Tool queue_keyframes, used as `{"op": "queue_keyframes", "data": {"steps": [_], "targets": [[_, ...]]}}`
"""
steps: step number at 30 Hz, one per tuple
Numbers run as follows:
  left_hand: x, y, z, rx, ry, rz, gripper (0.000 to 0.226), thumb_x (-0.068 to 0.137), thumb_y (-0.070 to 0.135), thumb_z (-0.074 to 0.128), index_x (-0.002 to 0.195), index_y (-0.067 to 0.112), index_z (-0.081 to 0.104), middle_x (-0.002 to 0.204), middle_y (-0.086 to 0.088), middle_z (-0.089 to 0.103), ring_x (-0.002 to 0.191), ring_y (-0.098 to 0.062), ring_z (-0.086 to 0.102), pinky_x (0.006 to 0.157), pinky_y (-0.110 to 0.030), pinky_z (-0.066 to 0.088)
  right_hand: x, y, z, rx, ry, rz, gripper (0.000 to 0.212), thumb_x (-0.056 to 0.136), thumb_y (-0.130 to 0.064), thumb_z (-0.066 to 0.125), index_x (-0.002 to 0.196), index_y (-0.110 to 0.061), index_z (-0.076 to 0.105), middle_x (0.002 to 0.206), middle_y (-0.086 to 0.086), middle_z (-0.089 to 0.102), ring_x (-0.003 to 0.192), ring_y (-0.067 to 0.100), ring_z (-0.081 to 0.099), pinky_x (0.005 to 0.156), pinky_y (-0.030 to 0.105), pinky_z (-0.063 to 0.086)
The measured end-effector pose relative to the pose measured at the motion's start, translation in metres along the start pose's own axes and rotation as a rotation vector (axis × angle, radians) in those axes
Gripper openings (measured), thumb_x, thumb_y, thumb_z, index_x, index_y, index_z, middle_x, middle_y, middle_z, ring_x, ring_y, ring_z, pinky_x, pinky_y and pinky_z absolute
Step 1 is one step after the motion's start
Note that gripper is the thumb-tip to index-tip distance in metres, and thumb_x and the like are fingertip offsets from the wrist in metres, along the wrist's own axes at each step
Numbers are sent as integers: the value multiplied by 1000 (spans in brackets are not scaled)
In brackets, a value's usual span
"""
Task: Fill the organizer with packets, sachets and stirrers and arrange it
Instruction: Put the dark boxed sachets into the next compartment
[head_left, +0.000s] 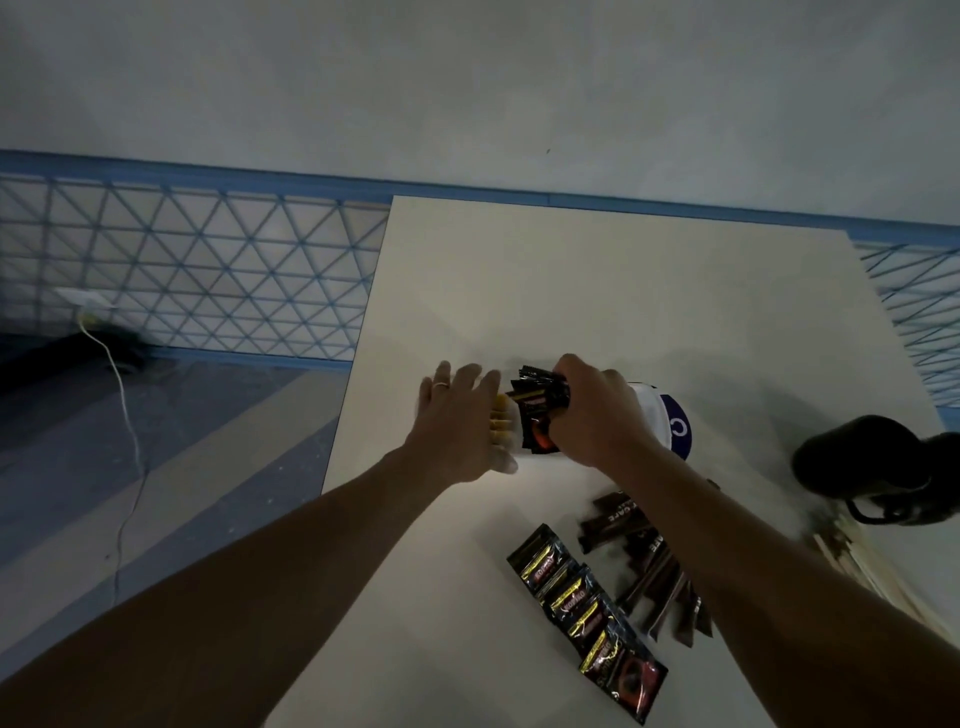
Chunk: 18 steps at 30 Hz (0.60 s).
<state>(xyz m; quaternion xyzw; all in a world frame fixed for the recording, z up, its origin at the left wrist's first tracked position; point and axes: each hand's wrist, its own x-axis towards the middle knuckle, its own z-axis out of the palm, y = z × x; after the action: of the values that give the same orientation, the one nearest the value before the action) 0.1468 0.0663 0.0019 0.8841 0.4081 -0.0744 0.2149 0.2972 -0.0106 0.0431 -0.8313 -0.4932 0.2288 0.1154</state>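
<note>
My right hand (597, 410) grips a bunch of black sachets (537, 410) and holds them upright in the organizer, which my hands mostly hide. Yellow packets (501, 423) stand in it just left of the black ones. My left hand (457, 421) lies with straight fingers against the organizer's left side. Nearer me on the white table (571, 286) lies a row of black sachets (587, 618), and beside them a pile of brown stick packets (644, 561). Pale wooden stirrers (857, 561) lie at the right edge.
A white and blue container (670, 421) stands right behind my right hand. A black rounded object (878, 467) sits at the table's right side. The table's left edge drops to a floor with a white cable (124, 415).
</note>
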Motion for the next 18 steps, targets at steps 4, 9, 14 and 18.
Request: {"op": "queue_keyframes", "data": {"steps": [4, 9, 14, 18], "targets": [[3, -2, 2, -9, 45, 21, 108, 60, 62, 79, 147, 21, 31, 151, -4, 34, 140, -31, 25, 115, -50, 19, 4, -3, 9, 36, -9, 21, 39, 77, -7, 65, 112, -18, 52, 90, 8, 63, 79, 27, 61, 67, 42, 60], [6, -5, 4, -26, 63, 34, 108, 58, 61, 81, 146, 19, 34, 148, -5, 39, 139, -29, 30, 115, -48, 21, 4, 2, 15, 72, -3, 8, 36, 80, -1, 62, 114, -12, 54, 92, 12, 65, 82, 29, 60, 61, 34, 51], [6, -4, 3, -48, 56, 28, 108, 59, 59, 82, 146, 18, 34, 148, -5, 39, 139, -29, 30, 116, -49, 21, 3, 10, 20, -6, -57, -44, 39, 81, -5, 66, 117, -13, 53, 92, 10, 65, 82, 26, 57, 51, 26, 35], [6, -3, 3, -64, 54, 17, 109, 57, 60, 83, 146, 18, 34, 147, -5, 40, 139, -28, 31, 116, -48, 21, 2, 8, 21, -46, -48, -109, 45, 83, -10, 72, 122, -12, 50, 100, 9, 67, 82, 22, 56, 61, 28, 37]]}}
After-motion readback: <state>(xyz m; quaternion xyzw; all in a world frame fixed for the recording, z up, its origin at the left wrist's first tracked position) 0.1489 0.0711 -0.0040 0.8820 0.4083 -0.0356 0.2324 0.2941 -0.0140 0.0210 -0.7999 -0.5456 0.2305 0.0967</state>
